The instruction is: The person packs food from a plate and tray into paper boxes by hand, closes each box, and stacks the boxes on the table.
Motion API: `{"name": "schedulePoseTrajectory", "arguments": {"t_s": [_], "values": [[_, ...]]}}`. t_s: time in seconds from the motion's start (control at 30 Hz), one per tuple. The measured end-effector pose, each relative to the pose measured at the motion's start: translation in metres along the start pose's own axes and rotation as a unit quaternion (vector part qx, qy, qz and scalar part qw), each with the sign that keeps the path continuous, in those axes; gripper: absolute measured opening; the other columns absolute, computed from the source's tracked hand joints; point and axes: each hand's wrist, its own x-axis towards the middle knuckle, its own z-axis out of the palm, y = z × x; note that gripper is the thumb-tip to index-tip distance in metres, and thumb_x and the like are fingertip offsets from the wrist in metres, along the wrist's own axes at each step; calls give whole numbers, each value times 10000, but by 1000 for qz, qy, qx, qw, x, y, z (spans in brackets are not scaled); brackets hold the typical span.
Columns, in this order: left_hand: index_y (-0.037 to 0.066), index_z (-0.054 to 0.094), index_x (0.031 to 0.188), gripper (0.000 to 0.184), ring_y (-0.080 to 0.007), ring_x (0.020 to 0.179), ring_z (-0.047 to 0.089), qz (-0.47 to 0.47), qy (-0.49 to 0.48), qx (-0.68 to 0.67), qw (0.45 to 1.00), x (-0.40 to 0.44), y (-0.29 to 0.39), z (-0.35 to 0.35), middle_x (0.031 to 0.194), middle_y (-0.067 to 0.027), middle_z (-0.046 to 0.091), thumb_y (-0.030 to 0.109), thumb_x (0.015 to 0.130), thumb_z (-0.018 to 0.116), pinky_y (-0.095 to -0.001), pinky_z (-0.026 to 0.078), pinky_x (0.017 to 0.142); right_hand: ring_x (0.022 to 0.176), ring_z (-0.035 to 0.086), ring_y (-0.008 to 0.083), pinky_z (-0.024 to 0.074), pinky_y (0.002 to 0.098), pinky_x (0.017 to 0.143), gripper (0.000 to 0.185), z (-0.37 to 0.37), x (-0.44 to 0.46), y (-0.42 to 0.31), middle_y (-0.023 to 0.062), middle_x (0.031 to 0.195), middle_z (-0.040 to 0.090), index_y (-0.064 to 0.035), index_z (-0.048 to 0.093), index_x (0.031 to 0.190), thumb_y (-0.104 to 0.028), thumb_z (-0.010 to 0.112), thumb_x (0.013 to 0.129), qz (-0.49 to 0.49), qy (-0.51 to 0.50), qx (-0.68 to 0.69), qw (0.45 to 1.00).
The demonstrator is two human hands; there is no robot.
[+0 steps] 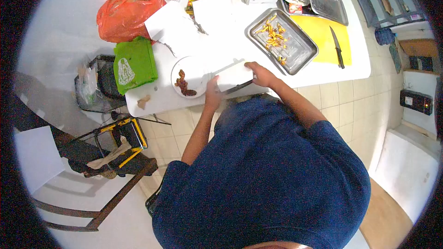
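A flat white rectangular thing [234, 76] is held between my two hands above the table's near edge; its exact kind is unclear. My left hand [212, 93] closes on its left end, and my right hand [261, 74] grips its right corner. A dark, narrow strip [239, 86], perhaps a handle, runs along its lower edge near my right fingers. Just left of my left hand is a white plate [199, 67] with dark reddish-brown food pieces [183, 84] on it. To the right of my right hand, a metal tray [302, 55] carries yellow-orange strips of food [276, 37].
A black-handled knife [339, 48] lies on a yellow board [318, 26]. Another metal tray [327, 3] stands behind. At left are a red plastic bag [127, 11], a green bag [134, 64] and white sheets [170, 24]. A chair frame [122, 193] stands at lower left.
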Motion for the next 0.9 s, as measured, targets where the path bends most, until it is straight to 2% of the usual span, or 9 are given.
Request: {"name": "schedulePoseTrajectory", "arguments": {"t_s": [0.17,0.3,0.43,0.53,0.57,0.63,0.67,0.77,0.9], "values": [[177,349,1404,791,-332,1200,466,-41,-38,-33,998,-11,12,7,1360,-146,382,-71,714,644,-425,504,902,1221,440,376,398,391,1022,817,4,-23,4,205,1353,392,-75,302,1412,-138,716,710,-51,26,20,998],[178,325,1422,841,-350,1198,466,-82,-79,-33,993,-25,11,10,1414,-129,342,31,705,739,-434,496,893,1226,433,390,392,405,1028,855,10,-43,-3,215,1378,370,-109,239,1451,-188,713,743,-1,-13,29,999],[146,310,1431,745,-319,1171,485,-97,-71,-85,989,-32,-2,10,1374,-145,417,235,812,714,-427,454,926,1241,422,408,365,423,1050,909,26,-39,0,261,1386,365,-173,163,1484,-225,716,764,0,-16,31,999],[123,321,1425,661,-276,1108,534,-169,-38,-174,969,-26,-13,22,1229,-202,535,336,880,630,-390,445,917,1253,418,404,358,433,1053,945,29,-42,-1,278,1363,390,-217,124,1493,-220,727,766,10,-15,17,1000],[118,330,1418,657,-269,1082,543,-181,-15,-173,968,-26,-12,25,1195,-199,549,334,878,635,-388,447,911,1207,458,393,401,419,1012,941,33,-47,0,269,1328,427,-220,120,1494,-215,724,773,-25,19,7,999],[110,348,1405,647,-255,1031,561,-205,28,-169,964,-21,1,25,1126,-193,575,331,873,643,-386,450,900,1137,502,362,443,395,955,913,33,-43,-3,256,1279,464,-218,136,1494,-229,712,786,25,-18,80,996],[103,361,1388,651,-228,926,580,-228,44,-152,961,-21,7,27,1038,-168,586,314,856,670,-365,497,783,1007,556,328,479,379,879,795,36,-43,-4,234,1224,503,-201,242,1471,-244,692,817,51,6,113,992],[99,369,1370,662,-221,843,589,-351,-2,-183,918,-10,24,19,979,-157,586,295,832,702,-345,522,656,934,582,282,487,361,845,660,45,-41,-8,198,1182,548,-165,351,1423,-234,669,848,75,114,152,979],[137,393,1343,638,-230,816,593,-368,13,-272,889,-7,-7,35,981,-157,589,257,812,726,-349,530,596,914,595,240,491,347,832,577,53,-34,0,155,1094,605,-131,406,1383,-222,648,867,96,161,257,948]]}}
